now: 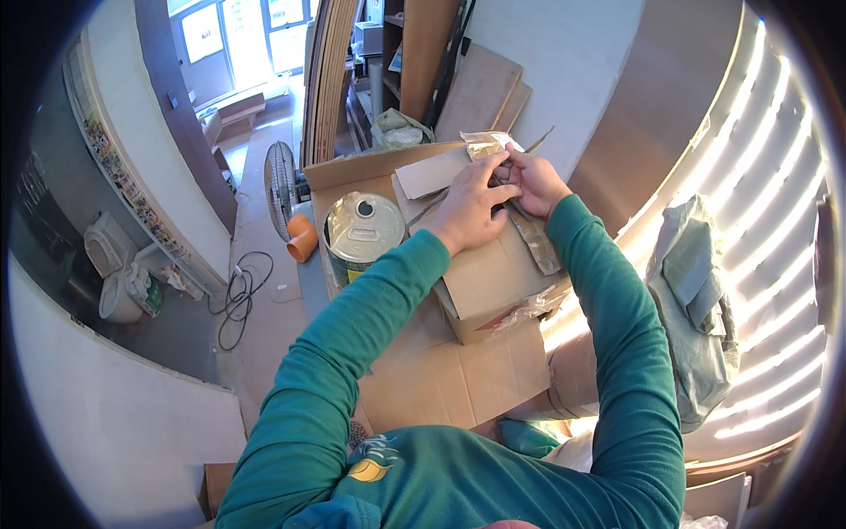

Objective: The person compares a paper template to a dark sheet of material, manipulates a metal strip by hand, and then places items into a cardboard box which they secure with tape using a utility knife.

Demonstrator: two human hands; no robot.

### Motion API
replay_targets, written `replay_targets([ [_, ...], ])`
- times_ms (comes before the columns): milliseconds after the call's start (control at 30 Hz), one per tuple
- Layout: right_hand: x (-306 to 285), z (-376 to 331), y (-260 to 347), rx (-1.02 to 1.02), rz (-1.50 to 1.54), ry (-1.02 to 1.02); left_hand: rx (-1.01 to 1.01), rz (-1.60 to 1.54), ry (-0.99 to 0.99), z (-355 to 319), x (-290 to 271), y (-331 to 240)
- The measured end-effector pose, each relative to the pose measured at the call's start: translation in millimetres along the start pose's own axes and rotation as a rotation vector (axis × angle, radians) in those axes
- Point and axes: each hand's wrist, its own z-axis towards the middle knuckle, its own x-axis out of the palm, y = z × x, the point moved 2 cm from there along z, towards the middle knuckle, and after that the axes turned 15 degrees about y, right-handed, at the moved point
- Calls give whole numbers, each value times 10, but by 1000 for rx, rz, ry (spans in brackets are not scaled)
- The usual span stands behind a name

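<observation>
A small cardboard box (480, 280) stands in front of me with one top flap (432, 172) raised a little. Brown packing tape (483, 144) sticks up in a crumpled piece at its far edge, and a taped strip (536, 245) runs along the top. Both hands meet at that far edge. My left hand (471, 207) has its fingers bent, with the fingertips pinching at the tape. My right hand (535, 183) is closed against it, fingertips pressed together on the tape. Exactly what lies between the fingers is partly hidden.
A large metal can (363, 231) stands just left of the box. An orange pipe fitting (301, 238), a fan (280, 189) and a coiled black cable (238, 300) are farther left. Flattened cardboard (458, 375) lies nearest me. A grey-green bag (692, 309) is at right.
</observation>
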Motion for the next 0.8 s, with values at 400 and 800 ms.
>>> replay_targets([
  [400,126,-25,27,38,-2,20,-472,-585,-499,-9,39,568],
  [800,116,-65,-4,38,-399,-26,-275,-514,-425,422,-434,597],
])
